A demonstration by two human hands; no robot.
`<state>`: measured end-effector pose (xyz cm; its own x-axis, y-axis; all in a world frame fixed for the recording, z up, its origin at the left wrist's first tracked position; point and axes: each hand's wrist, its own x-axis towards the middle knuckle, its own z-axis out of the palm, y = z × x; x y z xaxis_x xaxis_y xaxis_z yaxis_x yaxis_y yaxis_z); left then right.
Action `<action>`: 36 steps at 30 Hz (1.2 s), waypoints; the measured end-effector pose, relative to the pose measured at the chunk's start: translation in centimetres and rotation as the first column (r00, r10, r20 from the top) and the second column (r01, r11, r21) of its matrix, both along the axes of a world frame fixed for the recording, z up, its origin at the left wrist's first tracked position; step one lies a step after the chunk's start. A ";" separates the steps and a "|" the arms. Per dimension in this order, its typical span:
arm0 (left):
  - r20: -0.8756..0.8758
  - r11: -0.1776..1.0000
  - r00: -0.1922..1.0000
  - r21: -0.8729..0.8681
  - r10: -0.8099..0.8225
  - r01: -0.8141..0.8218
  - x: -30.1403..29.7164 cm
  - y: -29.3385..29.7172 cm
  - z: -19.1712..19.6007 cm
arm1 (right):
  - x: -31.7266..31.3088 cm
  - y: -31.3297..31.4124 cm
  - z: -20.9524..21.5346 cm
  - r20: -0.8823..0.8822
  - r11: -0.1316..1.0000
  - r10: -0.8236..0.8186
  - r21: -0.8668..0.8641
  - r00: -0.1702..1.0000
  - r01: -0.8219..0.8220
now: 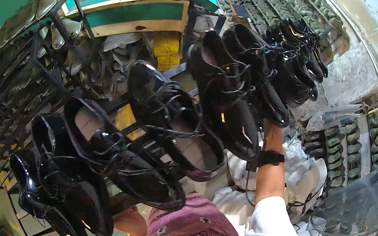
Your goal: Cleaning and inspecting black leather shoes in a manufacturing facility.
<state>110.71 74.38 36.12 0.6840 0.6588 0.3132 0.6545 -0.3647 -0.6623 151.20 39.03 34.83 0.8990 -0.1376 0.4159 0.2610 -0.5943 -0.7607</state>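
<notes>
A slanting row of glossy black lace-up shoes spans the view in front of me, with a near-left shoe (134, 174), a middle shoe (176, 121) and a right-hand shoe (232, 100) among several. The middle one points the opposite way from those beside it. My left hand (131, 221) is closed at the lower left end, under the shoes; its fingertips and what they grip are hidden behind them. My right hand (273, 132) reaches up beneath the right part of the row, fingers covered by the shoes. A black band circles the right wrist.
Dark metal racks (6, 102) full of shoe forms stand at left. A green machine or bench (141, 15) with a grey textured top is behind the shoes. White bags (306, 180) lie at right, near rows of greenish forms (344, 149) and a round mesh guard (360, 201).
</notes>
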 end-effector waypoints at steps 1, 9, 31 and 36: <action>0.130 0.991 0.992 -0.136 0.002 0.016 1.3 -0.5 -0.3 | 1.0 -2.1 0.5 -0.004 0.998 -0.030 -0.050 1.000 0.029; 0.689 0.502 0.429 -0.722 0.583 0.477 9.0 -5.2 -5.5 | -0.1 -7.1 1.1 -0.168 0.701 -0.337 -0.701 0.926 0.128; 0.021 0.204 0.998 -0.979 0.063 0.008 32.6 -19.8 0.6 | 13.4 -25.7 1.6 -0.447 0.907 -0.421 -0.180 0.789 0.381; 0.620 0.288 0.702 -0.784 0.350 0.550 39.0 -20.5 -3.9 | 18.1 -26.3 3.4 -0.510 0.913 -0.381 -0.074 0.771 0.402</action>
